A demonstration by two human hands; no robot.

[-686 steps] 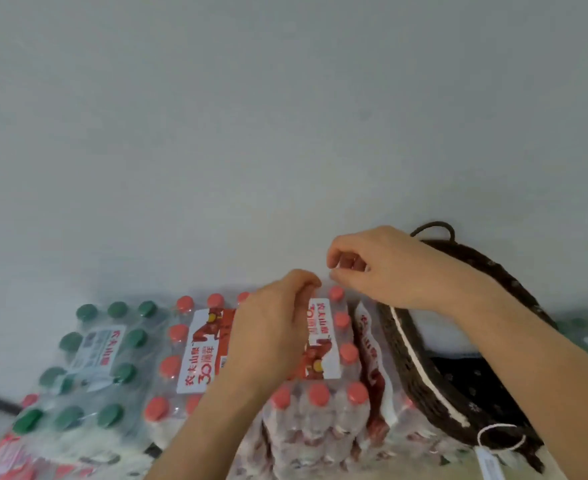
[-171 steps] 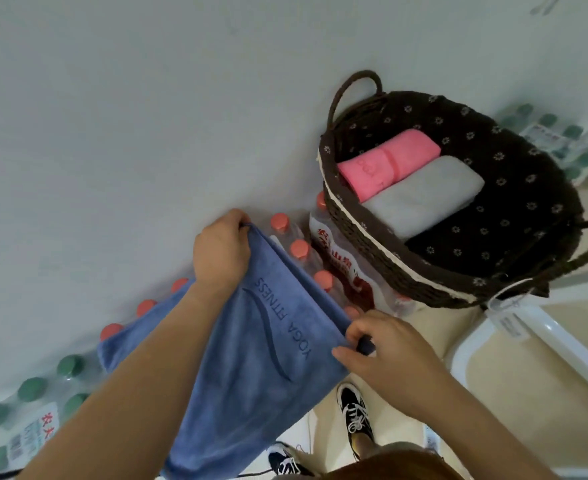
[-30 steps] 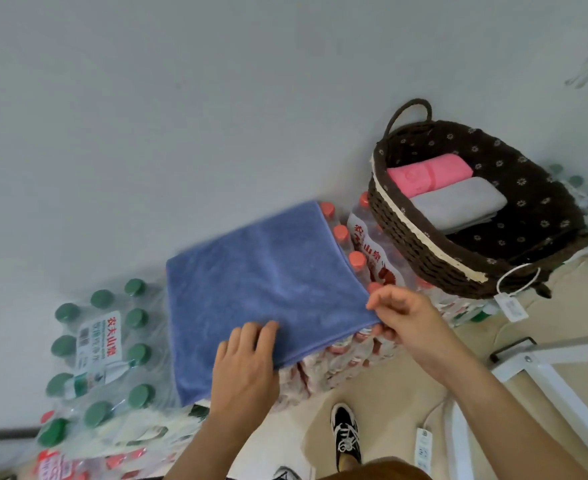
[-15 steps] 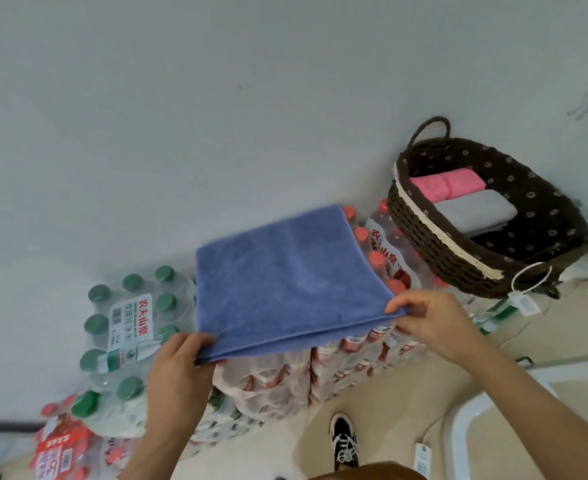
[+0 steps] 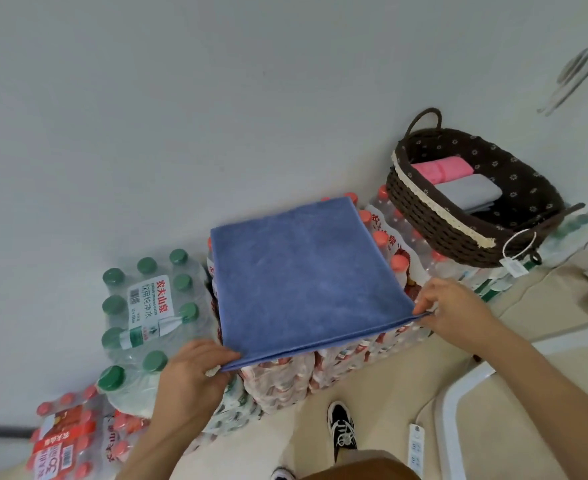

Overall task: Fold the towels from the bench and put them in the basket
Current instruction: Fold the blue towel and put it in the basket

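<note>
White wall behind; stacked water packs serve as my bench. I read 农夫山泉 on the green-capped pack (image 5: 150, 306). The folded blue towel (image 5: 303, 271) lies on the red-capped packs (image 5: 337, 358), with my left hand (image 5: 188, 379) and right hand (image 5: 455, 313) each pinching a near corner. The basket (image 5: 434, 202) to its right holds a pink towel (image 5: 441, 168) and a grey towel (image 5: 469, 194).

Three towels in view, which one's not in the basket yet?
The blue towel, flat on the bottle packs, left hand and right hand pinching its near corners. Pink towel and grey towel lie folded in the basket.
</note>
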